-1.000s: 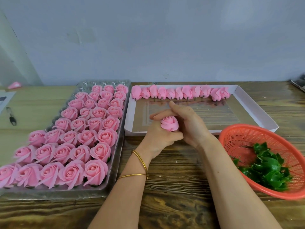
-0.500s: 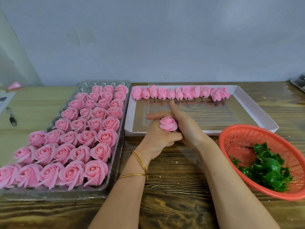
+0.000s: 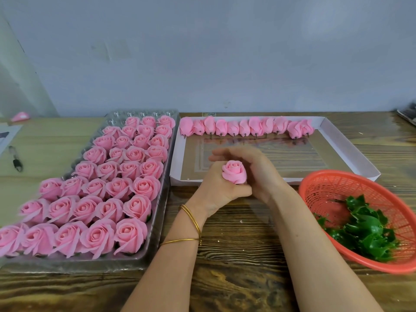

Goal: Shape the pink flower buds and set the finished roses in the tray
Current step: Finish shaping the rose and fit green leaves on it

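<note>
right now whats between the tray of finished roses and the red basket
Head view: the left hand gripping a pink rose, the right hand touching it, above the wooden table.

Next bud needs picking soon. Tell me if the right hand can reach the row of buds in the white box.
Probably yes. Only bare box floor lies between the right hand and the buds. It is pressed against the rose the left hand holds, though.
</note>
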Tool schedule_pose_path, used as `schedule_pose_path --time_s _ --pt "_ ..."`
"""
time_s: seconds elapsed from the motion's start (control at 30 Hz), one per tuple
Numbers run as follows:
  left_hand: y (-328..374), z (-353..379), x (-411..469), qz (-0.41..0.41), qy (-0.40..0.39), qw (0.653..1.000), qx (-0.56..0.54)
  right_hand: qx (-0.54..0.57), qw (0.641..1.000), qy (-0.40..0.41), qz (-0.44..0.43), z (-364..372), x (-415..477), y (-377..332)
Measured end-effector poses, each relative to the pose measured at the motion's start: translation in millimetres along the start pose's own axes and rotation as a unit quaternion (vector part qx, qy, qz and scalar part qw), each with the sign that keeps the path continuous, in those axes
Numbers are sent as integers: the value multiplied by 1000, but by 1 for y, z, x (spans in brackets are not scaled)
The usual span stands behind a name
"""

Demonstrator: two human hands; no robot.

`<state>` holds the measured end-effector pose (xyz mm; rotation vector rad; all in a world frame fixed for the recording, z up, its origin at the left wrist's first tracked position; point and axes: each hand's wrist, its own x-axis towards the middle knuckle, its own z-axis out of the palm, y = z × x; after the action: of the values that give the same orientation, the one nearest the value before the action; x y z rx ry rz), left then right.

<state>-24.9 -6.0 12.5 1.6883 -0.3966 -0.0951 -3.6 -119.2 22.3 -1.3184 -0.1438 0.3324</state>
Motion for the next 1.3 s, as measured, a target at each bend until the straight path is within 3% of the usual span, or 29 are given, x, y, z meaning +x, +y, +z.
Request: schedule_pose_path --time_s 0.1,0.27,0.4,0.7,0.83,1.1,1.3 --pt "1 0 -1 6 -15 1000 13 67 996 -50 -12 -2 -2 -6" --pt "8 5 -3 -9 -37 999 32 -20 995 -101 -4 -1 -2 -5" --pt "15 9 -5 -33 -12 999 28 -21 994 -103 12 -2 -1 -6" --pt "3 -1 -2 -3 -73 997 37 12 996 -86 20 -1 -4 -7" --pt "0 1 -1 11 -46 998 38 25 997 -71 15 1 -4 -8" --pt "-4 -4 -1 -34 -44 998 -28 64 992 43 -103 4 -2 -10" --pt "-11 -5 3 -62 -37 994 -80 -49 985 -20 -162 14 -8 -11"
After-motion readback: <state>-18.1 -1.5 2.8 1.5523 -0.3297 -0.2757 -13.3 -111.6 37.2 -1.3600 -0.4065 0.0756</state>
